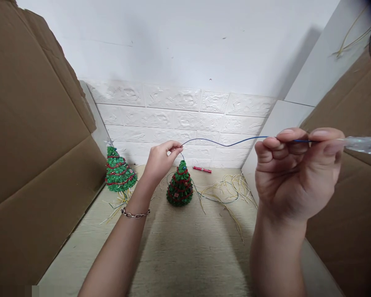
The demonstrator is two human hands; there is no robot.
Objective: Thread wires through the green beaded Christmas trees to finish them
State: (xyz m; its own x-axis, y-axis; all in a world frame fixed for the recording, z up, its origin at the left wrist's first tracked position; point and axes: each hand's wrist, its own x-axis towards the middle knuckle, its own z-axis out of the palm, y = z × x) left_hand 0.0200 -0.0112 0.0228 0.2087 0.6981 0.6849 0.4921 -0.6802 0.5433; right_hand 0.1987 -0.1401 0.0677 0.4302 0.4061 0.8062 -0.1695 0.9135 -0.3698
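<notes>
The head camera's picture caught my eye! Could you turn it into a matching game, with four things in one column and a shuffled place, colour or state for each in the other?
Things:
1. Blue wire
2. Chain bracelet
3. Middle tree
4. Red stick

Places, colours, states:
A. Green, with red garlands
B. Lying near the brick-patterned wall
C. Around the left forearm
D. Held by the left hand and the right hand

Right pairs: 1-D, 2-C, 3-A, 4-B.
</notes>
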